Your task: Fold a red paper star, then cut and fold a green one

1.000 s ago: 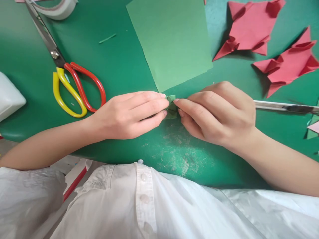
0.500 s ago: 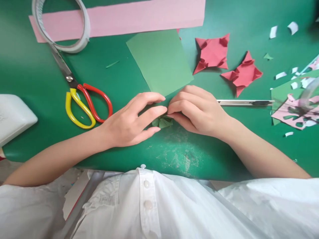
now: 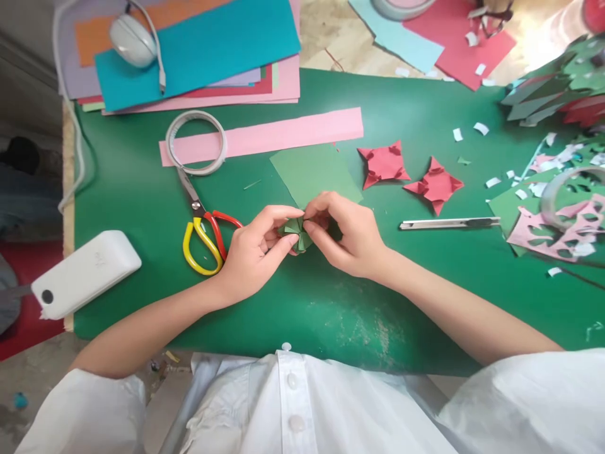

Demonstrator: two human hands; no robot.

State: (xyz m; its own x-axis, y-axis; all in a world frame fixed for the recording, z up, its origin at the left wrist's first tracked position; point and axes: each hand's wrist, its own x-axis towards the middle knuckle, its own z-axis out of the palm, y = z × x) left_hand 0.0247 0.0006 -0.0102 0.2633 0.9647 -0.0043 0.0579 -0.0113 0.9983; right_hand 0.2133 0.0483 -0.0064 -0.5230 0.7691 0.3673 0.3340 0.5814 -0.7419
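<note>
A small folded green paper piece [image 3: 299,239] with several petal-like flaps is held between my hands above the green table. My left hand [image 3: 259,249] is closed on its left side, thumb lying over the flaps. The fingertips of my right hand [image 3: 347,233] pinch its upper right edge. Just beyond lies a flat green paper square [image 3: 316,173], partly covered by my right hand. Two red folded paper shapes with pointed, curled corners rest to the right: one red shape [image 3: 385,164] and a second red shape [image 3: 435,185].
Scissors [image 3: 208,236] with yellow and red handles lie beside my left hand. Behind are a tape roll [image 3: 172,142] and a pink strip [image 3: 293,134]. A utility knife [image 3: 449,223] lies right, near paper scraps [image 3: 539,227]. A white device [image 3: 87,274] sits left; stacked coloured paper [image 3: 198,57] is at the back.
The view has tilted up and back, showing more of the table. My left hand has closed around the green folded piece, which now shows more between my fingers.
</note>
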